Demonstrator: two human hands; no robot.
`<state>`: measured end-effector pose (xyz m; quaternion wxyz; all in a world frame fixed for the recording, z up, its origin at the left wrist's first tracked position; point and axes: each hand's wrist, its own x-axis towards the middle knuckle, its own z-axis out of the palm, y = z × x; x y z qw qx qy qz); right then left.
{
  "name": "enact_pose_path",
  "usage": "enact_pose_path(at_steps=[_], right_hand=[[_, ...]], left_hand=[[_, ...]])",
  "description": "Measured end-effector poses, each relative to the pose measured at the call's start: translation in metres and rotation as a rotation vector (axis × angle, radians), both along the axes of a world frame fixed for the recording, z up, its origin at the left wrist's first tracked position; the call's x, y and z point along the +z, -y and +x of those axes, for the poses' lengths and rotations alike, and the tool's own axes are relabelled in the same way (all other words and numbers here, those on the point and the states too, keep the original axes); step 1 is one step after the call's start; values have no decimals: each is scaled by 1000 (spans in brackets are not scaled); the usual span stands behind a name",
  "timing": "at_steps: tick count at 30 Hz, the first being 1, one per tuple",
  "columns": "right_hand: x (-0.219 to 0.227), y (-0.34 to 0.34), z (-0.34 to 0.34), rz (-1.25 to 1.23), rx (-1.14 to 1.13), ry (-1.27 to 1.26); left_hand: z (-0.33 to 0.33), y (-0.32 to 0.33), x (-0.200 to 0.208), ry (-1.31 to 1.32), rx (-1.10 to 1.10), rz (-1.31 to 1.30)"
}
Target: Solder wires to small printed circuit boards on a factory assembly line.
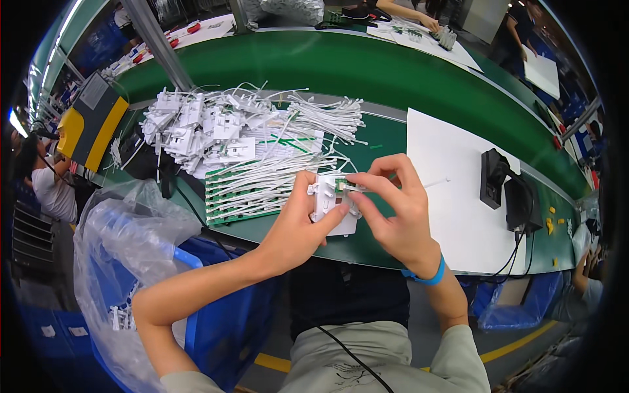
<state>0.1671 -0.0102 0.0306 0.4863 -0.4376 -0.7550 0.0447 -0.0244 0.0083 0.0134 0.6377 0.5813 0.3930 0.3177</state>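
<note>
A white plastic housing (325,196) is gripped between the thumb and fingers of my left hand (295,219), above the near edge of the bench. Set in the housing is a small green circuit board (341,185) with a white part on it. My right hand (401,203) is closed in a pinch at the housing's right side, thumb and index fingertips by the board; what lies between them is hidden. A thin white cable (438,181) sticks out beyond that hand. Just left of my hands, white cables lie in rows across green circuit board panels (213,190).
A heap of white housings (196,124) and a bundle of white cables (331,118) lie at the back left. At right are a white sheet (452,196) and a black device (493,177) with cords. A plastic-lined blue bin (190,259) stands lower left; a yellow-black machine (95,124) sits beyond.
</note>
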Motion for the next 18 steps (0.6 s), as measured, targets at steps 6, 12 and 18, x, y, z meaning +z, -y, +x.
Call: enact_pose_path(at_steps=[6, 12, 18], right_hand=[[-3, -1, -2, 36, -55, 56], [-4, 0, -1, 32, -90, 139], [-5, 3, 1, -107, 16, 84]], left_hand=[[1, 0, -1, -21, -7, -36], [4, 0, -3, -11, -17, -17], [2, 4, -2, -4, -48, -14]])
